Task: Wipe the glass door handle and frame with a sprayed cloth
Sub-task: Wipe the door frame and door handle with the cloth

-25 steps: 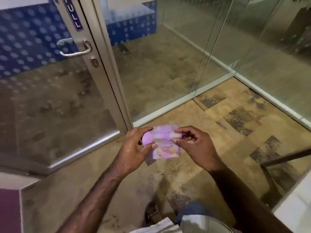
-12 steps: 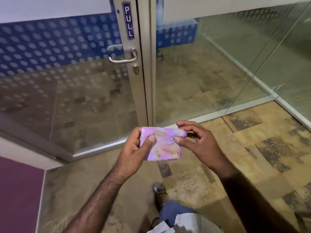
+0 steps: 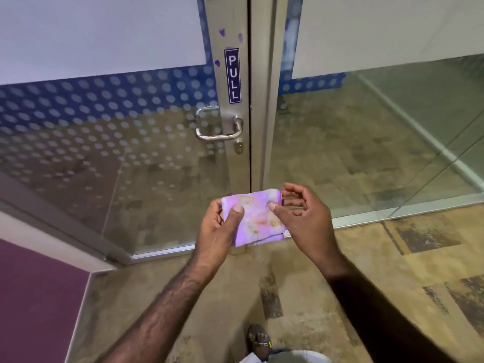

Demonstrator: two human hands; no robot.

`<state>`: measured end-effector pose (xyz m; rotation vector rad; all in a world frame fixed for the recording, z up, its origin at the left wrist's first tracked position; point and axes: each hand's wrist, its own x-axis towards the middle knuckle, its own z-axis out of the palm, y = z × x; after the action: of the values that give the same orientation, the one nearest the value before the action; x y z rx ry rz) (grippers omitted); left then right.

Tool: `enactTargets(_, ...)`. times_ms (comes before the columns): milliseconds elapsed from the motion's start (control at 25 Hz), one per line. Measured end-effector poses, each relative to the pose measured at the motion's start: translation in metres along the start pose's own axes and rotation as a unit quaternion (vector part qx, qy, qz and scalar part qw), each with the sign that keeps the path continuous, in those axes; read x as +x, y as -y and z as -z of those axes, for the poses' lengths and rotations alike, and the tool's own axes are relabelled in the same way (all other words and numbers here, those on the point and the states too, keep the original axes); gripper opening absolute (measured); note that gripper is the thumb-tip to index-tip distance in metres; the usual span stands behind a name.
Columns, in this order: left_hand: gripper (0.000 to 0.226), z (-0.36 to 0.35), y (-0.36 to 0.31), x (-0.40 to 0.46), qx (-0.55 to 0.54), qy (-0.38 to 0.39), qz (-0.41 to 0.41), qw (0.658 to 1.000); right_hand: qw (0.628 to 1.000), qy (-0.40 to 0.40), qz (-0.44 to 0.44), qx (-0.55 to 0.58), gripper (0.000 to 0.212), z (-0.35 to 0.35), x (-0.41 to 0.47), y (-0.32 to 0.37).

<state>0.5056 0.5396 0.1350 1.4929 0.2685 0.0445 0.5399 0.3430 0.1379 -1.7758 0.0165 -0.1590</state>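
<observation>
Cloth (image 3: 255,218): soft, folded into a square, purple with orange blotches, held low at 6 o'clock from the handle.
Left hand (image 3: 222,226): grip clamped on the cloth's left edge, thumb on top.
Right hand (image 3: 305,218): grip pinching the cloth's right edge.
Handle (image 3: 220,129): curved brushed metal lever, untouched.
Frame (image 3: 237,153): matte metal, PULL sticker (image 3: 232,76) at 12 o'clock from the handle.
Glass (image 3: 104,142): dotted blue film.
</observation>
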Motion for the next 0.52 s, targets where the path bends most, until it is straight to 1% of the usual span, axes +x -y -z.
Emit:
enactTargets(40,0.026,-0.004,-0.005,0.01,-0.004,-0.013,-0.011,1.0,0.995,-0.031,0.06,-0.07,0.047,-0.002,0.009,0.001)
enactTargets(80,0.032,-0.007,-0.009,0.019,-0.009,-0.025,-0.019,0.999,0.983,-0.053,0.126,-0.124,0.048,-0.004,0.017,0.002)
enactTargets(120,0.038,-0.008,-0.012,0.028,-0.009,-0.032,-0.02,0.999,0.97,-0.056,0.18,-0.151,0.048,-0.006,0.022,0.003)
enactTargets(160,0.042,-0.009,-0.016,0.037,-0.007,-0.035,-0.018,0.999,0.964,-0.037,0.212,-0.157,0.05,-0.01,0.027,0.005)
enactTargets(200,0.045,-0.009,-0.018,0.043,-0.011,-0.031,-0.014,0.999,0.962,-0.001,0.226,-0.155,0.055,-0.016,0.029,0.008)
enactTargets(280,0.05,-0.012,-0.026,0.052,-0.034,-0.007,-0.013,0.999,0.959,0.083,0.227,-0.151,0.068,-0.032,0.028,0.014)
enactTargets(320,0.052,-0.014,-0.03,0.056,-0.051,0.011,-0.008,0.999,0.956,0.112,0.223,-0.155,0.074,-0.039,0.028,0.017)
enactTargets(360,0.053,-0.014,-0.035,0.06,-0.07,0.033,0.0,0.997,0.955,0.129,0.214,-0.158,0.079,-0.047,0.03,0.019)
enactTargets(440,0.054,-0.014,-0.044,0.066,-0.092,0.079,0.013,0.993,0.966,0.139,0.168,-0.14,0.086,-0.059,0.038,0.024)
enactTargets(520,0.054,-0.011,-0.053,0.072,-0.076,0.12,0.015,0.99,0.978,0.136,0.116,-0.111,0.085,-0.069,0.047,0.032)
